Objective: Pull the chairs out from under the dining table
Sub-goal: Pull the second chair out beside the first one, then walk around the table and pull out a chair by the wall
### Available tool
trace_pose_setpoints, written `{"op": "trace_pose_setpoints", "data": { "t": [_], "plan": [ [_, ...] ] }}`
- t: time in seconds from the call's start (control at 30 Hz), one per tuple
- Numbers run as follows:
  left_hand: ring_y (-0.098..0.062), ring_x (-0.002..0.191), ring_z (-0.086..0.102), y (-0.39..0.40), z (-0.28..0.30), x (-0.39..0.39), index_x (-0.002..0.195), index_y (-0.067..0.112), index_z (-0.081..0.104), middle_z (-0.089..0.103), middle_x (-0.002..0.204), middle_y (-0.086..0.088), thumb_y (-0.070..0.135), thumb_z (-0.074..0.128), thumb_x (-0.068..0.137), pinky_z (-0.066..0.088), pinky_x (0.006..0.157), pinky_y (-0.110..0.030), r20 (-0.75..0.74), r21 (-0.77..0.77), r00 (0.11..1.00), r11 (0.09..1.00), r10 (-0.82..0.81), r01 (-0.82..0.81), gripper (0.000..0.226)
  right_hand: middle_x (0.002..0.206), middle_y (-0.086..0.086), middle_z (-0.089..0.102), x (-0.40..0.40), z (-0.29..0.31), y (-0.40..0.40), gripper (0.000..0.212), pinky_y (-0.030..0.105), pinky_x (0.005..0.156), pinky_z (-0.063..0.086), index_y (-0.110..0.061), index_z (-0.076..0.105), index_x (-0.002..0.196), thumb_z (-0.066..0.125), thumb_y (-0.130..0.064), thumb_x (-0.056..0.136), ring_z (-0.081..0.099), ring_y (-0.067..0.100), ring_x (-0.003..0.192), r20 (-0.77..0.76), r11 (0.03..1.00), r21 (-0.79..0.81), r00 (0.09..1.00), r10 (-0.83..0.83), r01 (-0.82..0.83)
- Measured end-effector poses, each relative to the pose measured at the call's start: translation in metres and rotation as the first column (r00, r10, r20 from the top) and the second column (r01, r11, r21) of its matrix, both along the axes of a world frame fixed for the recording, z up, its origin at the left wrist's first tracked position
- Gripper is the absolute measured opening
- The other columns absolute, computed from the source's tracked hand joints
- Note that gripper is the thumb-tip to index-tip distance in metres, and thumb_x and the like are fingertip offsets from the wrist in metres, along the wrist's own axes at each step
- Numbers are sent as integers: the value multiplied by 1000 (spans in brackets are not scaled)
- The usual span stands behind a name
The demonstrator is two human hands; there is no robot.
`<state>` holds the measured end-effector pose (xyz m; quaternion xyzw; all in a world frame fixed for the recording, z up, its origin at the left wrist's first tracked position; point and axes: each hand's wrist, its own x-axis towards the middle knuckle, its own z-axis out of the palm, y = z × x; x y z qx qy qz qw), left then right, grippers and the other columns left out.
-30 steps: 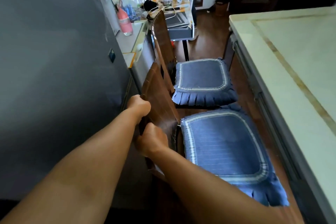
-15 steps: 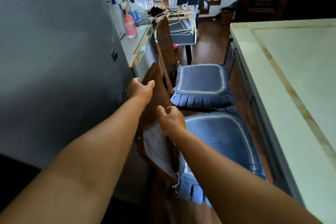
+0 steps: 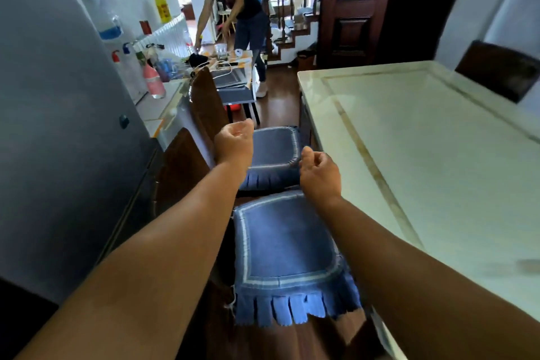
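Currently both hands are being held in the air, nothing gripped: left hand (image 3: 234, 142) with fingers loosely curled, empty, is being seen in front of the far chair (image 3: 209, 105), right hand (image 3: 320, 174) likewise half-curled and empty, being seen over the gap between the two seat cushions. Near chair (image 3: 181, 166) is being shown clear of the dining table (image 3: 423, 155), its blue fringed cushion (image 3: 287, 251) fully exposed beside the table edge, backrest close to the grey fridge (image 3: 58, 126). Far chair's blue cushion (image 3: 273, 155) is also being shown out from under the tabletop. A third chair back (image 3: 496, 73) is being seen at the table's far side. Another person (image 3: 236, 9) is being seen bent over a cluttered side table (image 3: 233, 76) in the background.
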<state>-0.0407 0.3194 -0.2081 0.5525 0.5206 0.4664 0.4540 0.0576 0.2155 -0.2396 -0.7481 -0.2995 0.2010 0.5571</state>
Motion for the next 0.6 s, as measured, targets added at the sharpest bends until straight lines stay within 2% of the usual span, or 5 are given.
{"op": "trace_pose_setpoints", "data": {
  "t": [0.1,0.17,0.33,0.47,0.6],
  "plan": [
    [-13,56,51,-32,1,28,77,16,63,59,66,1,32,56,88,41,52,-20,61,-7,991,993,-119,120,21,106,19,69,19,13,-39,43,35,85,45,-2,63,105,42,-39,96,62,34,101,28,995,-2,994,-104,104],
    [-17,61,54,-57,0,45,85,15,64,60,69,0,35,56,88,40,58,-24,74,-11,977,980,-199,201,22,106,19,69,28,21,-67,44,40,90,48,-2,62,104,42,-40,95,62,35,101,28,984,4,984,-177,177],
    [-23,70,60,-118,4,86,58,23,52,60,67,1,39,51,84,47,65,-33,56,38,945,946,-323,321,30,102,15,69,53,35,-132,44,43,88,49,-4,61,102,40,-42,96,62,33,97,18,946,22,946,-323,322],
    [-22,83,67,-171,15,130,67,26,58,69,83,-2,39,52,87,53,76,-35,65,17,891,893,-449,449,25,92,8,66,84,43,-192,43,41,86,50,-5,61,99,40,-43,95,62,30,93,8,898,58,899,-438,437],
    [-22,85,68,-221,20,175,66,26,58,69,85,-3,40,49,88,53,78,-36,17,54,836,835,-549,547,28,93,10,67,119,49,-241,41,40,86,50,-5,61,100,41,-41,96,62,29,92,4,846,73,848,-531,529]
  ]
}}
